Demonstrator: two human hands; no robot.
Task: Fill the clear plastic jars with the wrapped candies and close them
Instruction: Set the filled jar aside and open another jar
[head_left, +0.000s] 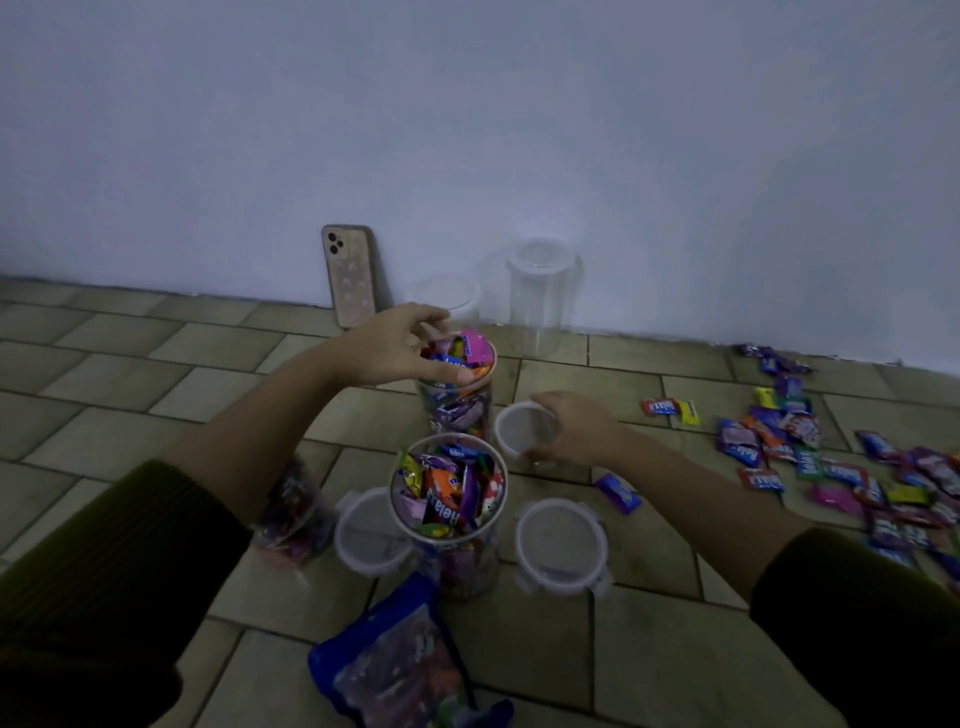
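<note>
Head view: nearest lay a candy bag, then a brim-full, uncapped near jar flanked by two loose lids on the tiled floor, with a third filled jar partly hidden under the left forearm. Beyond, the right hand curled its fingers round the rim of a held lid just right of the far jar, also full and uncapped, whose mouth the left hand clasped between thumb and bent fingers. Loose candies lay scattered at right; empty jars and a phone stood against the wall.
</note>
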